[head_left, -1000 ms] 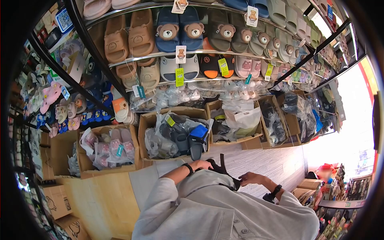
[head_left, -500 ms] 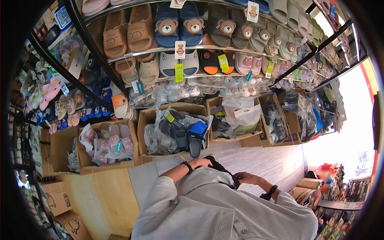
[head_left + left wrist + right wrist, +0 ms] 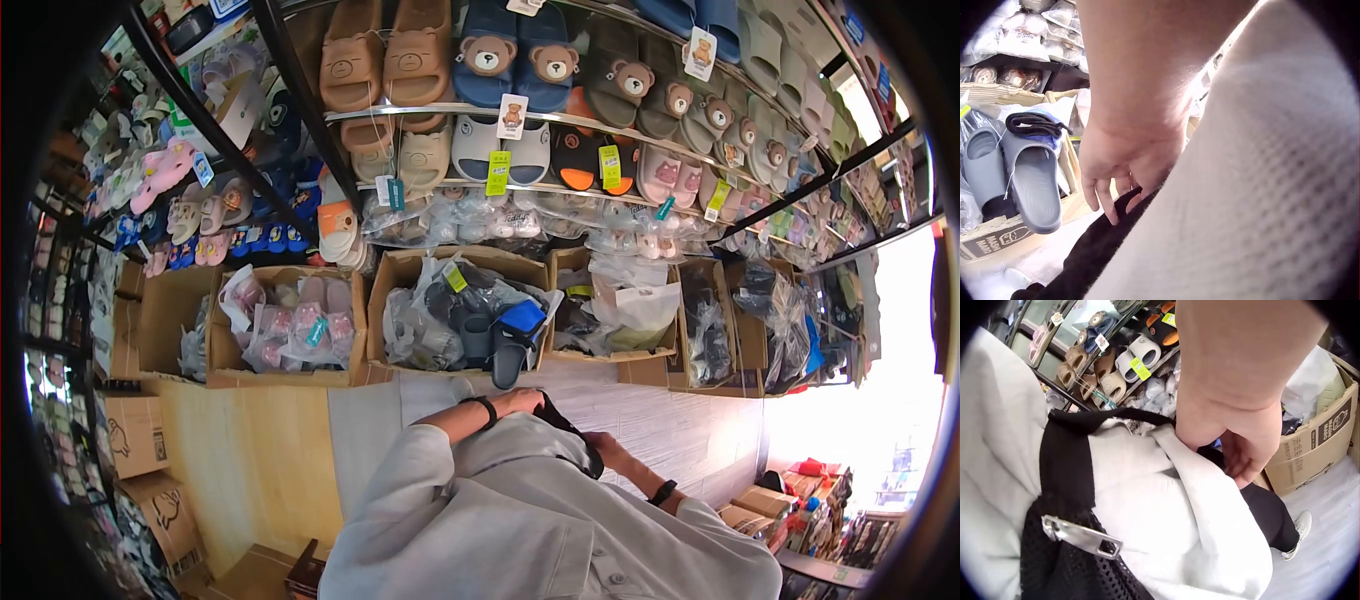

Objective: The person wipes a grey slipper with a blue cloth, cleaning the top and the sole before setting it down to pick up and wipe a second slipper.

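Note:
My left hand (image 3: 515, 403) is in front of my waist, below the slipper boxes, and pinches a black cloth band (image 3: 562, 418). In the left wrist view its fingers (image 3: 1104, 197) bend down over black cloth (image 3: 1097, 240). To the right, my right hand (image 3: 605, 450) grips the other end of the band. The right wrist view has its fingers (image 3: 1244, 465) curled at the hem of my pale grey shirt (image 3: 1147, 506), with the thumb hidden. A black mesh pouch with a metal zip pull (image 3: 1085, 534) hangs on a black strap (image 3: 1066, 459) over the shirt.
Open cardboard boxes (image 3: 375, 345) of bagged slippers stand in a row before me. Grey slides (image 3: 508, 360) overhang one box. Shelves (image 3: 440, 108) of slippers rise behind. Cartons (image 3: 135, 440) stack at the left, and more goods (image 3: 800, 490) at the right. Wood flooring (image 3: 250, 460) lies below.
The head view has turned left, so shelves and boxes appear further right. My hands have drawn closer together. The loose strap end that stuck up by the left hand no longer shows.

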Action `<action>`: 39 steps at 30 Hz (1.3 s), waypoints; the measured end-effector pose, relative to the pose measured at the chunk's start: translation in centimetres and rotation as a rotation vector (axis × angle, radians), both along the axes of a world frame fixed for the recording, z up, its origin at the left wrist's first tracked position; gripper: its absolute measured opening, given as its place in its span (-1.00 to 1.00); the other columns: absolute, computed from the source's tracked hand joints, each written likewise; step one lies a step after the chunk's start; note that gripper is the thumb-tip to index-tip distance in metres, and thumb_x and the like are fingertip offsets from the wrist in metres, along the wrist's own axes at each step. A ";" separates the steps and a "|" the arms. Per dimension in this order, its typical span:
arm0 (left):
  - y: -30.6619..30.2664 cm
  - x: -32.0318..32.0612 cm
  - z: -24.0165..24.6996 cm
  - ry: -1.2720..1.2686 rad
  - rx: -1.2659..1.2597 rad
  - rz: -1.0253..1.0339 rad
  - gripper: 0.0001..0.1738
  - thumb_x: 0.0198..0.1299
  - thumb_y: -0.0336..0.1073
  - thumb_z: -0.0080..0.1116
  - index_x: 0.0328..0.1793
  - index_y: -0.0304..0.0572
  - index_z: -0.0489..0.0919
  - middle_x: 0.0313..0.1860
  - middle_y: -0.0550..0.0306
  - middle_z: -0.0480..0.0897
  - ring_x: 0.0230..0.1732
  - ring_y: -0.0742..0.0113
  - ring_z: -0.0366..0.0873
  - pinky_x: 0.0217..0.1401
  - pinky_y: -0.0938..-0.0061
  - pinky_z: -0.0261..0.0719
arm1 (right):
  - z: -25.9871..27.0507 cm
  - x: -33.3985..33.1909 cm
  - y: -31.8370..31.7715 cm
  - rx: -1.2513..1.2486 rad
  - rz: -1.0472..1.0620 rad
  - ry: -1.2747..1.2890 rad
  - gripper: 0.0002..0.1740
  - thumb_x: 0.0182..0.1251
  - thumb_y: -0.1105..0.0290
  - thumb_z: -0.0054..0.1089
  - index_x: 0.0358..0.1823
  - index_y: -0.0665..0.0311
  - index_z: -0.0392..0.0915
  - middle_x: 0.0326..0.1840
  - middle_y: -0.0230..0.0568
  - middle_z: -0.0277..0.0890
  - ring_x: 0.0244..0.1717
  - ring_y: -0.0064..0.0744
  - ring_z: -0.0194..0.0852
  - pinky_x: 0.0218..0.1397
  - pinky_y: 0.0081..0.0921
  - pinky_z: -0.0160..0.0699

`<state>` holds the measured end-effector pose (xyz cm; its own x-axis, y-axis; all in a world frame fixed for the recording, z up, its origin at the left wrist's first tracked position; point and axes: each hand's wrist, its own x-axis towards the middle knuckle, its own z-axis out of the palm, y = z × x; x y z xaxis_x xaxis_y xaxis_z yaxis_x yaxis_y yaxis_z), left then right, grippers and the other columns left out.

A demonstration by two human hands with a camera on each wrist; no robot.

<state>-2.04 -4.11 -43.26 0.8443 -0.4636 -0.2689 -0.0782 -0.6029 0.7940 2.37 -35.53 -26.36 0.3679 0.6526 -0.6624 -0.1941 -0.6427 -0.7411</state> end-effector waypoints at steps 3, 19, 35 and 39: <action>0.3 0.2 1.3 0.123 -0.028 -0.030 -0.44 0.11 -0.43 0.40 0.32 -0.10 0.80 0.17 -0.09 0.86 0.19 -0.05 0.83 0.25 0.13 0.78 | -1.5 -0.5 -0.4 0.058 -0.065 -0.046 -0.61 0.53 0.48 0.29 0.32 0.42 0.72 0.06 -0.21 0.85 0.05 -0.56 0.68 0.22 -0.41 0.68; 13.7 -18.2 -5.7 0.296 -0.066 0.941 -0.80 0.25 -0.14 0.41 -0.13 0.02 0.90 -0.15 -0.06 0.88 -0.11 -0.01 0.87 0.04 0.12 0.80 | -12.7 7.7 2.3 -0.170 0.145 -0.344 -0.63 0.60 0.24 0.23 0.11 0.44 0.73 -0.16 -0.06 0.84 -0.19 -0.10 0.85 -0.04 -0.20 0.82; 1.1 -43.5 -2.7 0.457 -0.277 1.215 -0.53 0.45 0.03 0.38 -0.09 -0.33 0.83 -0.21 -0.29 0.84 -0.11 -0.25 0.84 0.01 0.03 0.75 | -13.8 11.9 27.8 -0.111 0.466 -1.224 0.00 0.15 0.40 0.61 0.67 0.19 0.33 0.55 0.03 0.38 0.53 0.15 0.41 0.60 0.00 0.45; 1.7 -42.9 -1.7 0.479 -0.285 1.339 -0.53 0.45 0.03 0.36 -0.09 -0.34 0.82 -0.22 -0.29 0.84 -0.11 -0.25 0.84 0.01 0.03 0.75 | -14.6 12.8 29.1 -0.164 0.470 -1.081 -0.18 0.19 0.34 0.60 0.53 0.18 0.52 0.47 -0.04 0.49 0.46 0.13 0.50 0.57 -0.02 0.51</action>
